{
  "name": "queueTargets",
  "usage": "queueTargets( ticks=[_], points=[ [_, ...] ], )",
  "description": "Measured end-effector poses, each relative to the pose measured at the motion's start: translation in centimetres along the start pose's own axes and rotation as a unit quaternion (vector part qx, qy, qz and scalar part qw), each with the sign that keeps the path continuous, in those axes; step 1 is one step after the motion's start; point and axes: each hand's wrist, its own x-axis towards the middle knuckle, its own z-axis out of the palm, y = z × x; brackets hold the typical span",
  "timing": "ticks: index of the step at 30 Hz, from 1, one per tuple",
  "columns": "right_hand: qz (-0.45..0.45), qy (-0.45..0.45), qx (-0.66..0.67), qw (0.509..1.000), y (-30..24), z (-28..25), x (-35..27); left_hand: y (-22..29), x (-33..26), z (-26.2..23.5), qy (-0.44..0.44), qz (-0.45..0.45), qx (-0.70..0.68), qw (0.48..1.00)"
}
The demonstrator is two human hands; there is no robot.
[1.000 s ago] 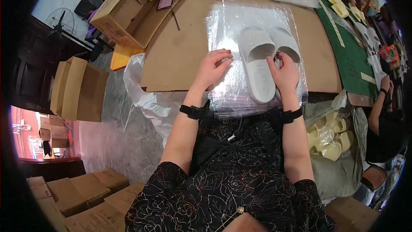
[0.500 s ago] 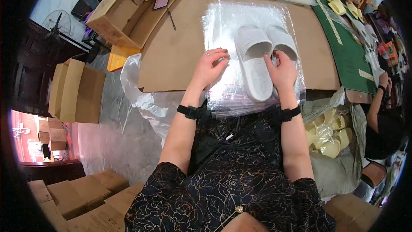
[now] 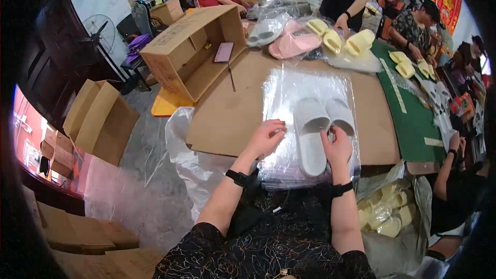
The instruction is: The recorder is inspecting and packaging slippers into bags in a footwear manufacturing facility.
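A pair of light grey slide slippers (image 3: pixel 311 147) lies side by side, toes away from me, on a stack of clear plastic bags (image 3: pixel 279 98). My right hand (image 3: pixel 338 147) is over the heel of the right slipper (image 3: pixel 341 113), thumb and fingers closed around its inner edge; the palm hides that heel. Resting at the left edge of the bags, my left hand (image 3: pixel 267 138) has its fingers loosely bent and apart, with nothing in them. Both wrists wear black bands.
Brown cardboard covers the table (image 3: pixel 217 124). An open carton (image 3: pixel 191 51) holds a pink phone-like thing (image 3: pixel 224 51); a dark pen (image 3: pixel 232 78) lies beside it. Pink slippers (image 3: pixel 294 41) and yellow slippers (image 3: pixel 360 42) sit at the back. A sack of yellow slippers (image 3: pixel 390 212) stands right. Several co-workers are around.
The view has tilted up, so the table sits lower in the picture and co-workers at the back show. Both hands keep nearly the same places relative to the slippers and bags.
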Motion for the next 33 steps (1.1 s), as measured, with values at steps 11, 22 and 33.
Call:
queueTargets(
  ticks=[11,22,33],
  points=[
    [-0.004,-0.013,0.052,0.999,0.3,-1.1,0.7,-0.6,0.4,0.2,0.011,0.109,0.124,0.986],
    [0.061,0.130,0.314,0.938,6.6,-12.3,-2.4,1.6,0.2,-0.5,0.015,0.152,0.269,0.951],
    [0.084,0.159,0.285,0.941,6.4,-13.6,-7.3,6.8,-0.6,3.6,-0.149,0.161,0.237,0.947]
  ],
)
